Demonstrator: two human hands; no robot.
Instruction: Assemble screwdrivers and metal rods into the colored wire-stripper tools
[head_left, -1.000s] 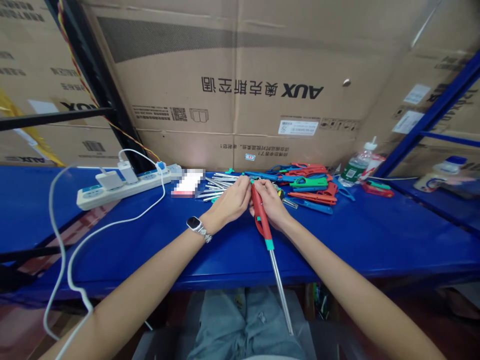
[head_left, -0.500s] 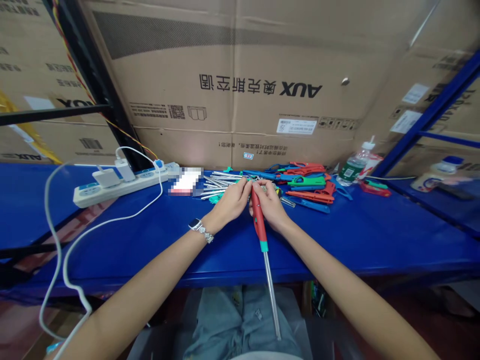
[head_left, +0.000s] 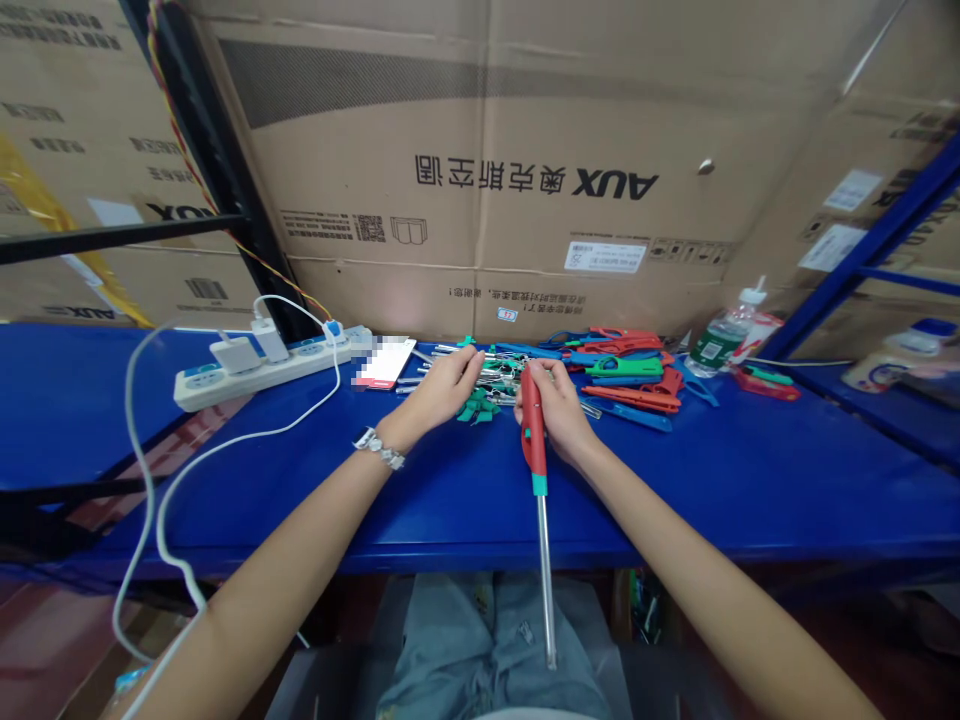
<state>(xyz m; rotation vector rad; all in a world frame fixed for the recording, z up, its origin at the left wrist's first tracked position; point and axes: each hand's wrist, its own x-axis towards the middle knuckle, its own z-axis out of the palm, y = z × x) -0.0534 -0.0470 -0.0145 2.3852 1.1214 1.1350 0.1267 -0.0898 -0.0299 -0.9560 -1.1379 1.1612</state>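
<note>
My right hand (head_left: 553, 408) is wrapped round the red handle of a long-nosed lighter (head_left: 535, 430). Below a green collar, its silver tube points down past the table's front edge, over my lap. Apart from it, my left hand (head_left: 442, 387) is at the left side of a pile of metal lighter tubes (head_left: 504, 377) with green ends. Its fingers stretch toward the pile and look apart, with nothing visible in them; the undersides are hidden. Green plastic pieces (head_left: 478, 406) lie just right of the left hand. Beyond my right hand is a heap of red, blue and green lighter handles (head_left: 628, 367).
A white power strip (head_left: 300, 362) with plugged-in chargers and cables lies at the left. Beside it is a white-and-red card (head_left: 394, 362). A green-labelled bottle (head_left: 716, 345) stands at the right. Large cardboard boxes (head_left: 480, 240) rise behind the blue table (head_left: 720, 480).
My left hand has left the top of the lighter and moved left to the tubes. My right hand still holds the lighter. The view has shifted slightly.
</note>
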